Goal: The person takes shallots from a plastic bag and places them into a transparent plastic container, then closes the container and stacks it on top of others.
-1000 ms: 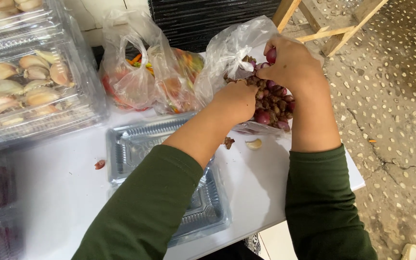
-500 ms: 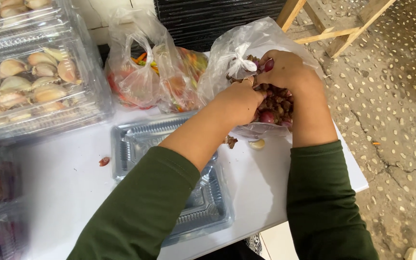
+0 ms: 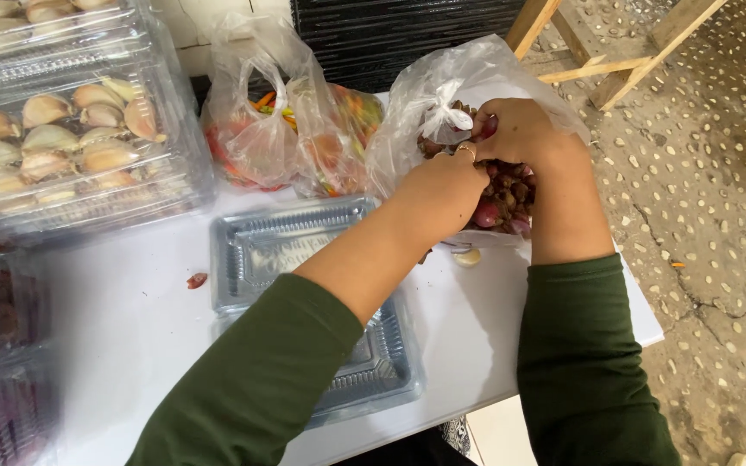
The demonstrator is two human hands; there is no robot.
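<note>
While both hands work the knot (image 3: 447,116) on the shallot bag (image 3: 416,138), left hand (image 3: 451,177) and right hand (image 3: 520,129) pinch plastic; tray (image 3: 256,250) sits open on counter (image 3: 131,328).

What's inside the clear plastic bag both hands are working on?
The clear plastic bag holds small reddish-purple shallots, visible below the left hand and right hand. Both hands and the bunched plastic cover the upper part, so how full it is cannot be seen.

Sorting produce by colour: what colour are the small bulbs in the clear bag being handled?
Reddish-purple small bulbs, seen best in the head view.
</note>
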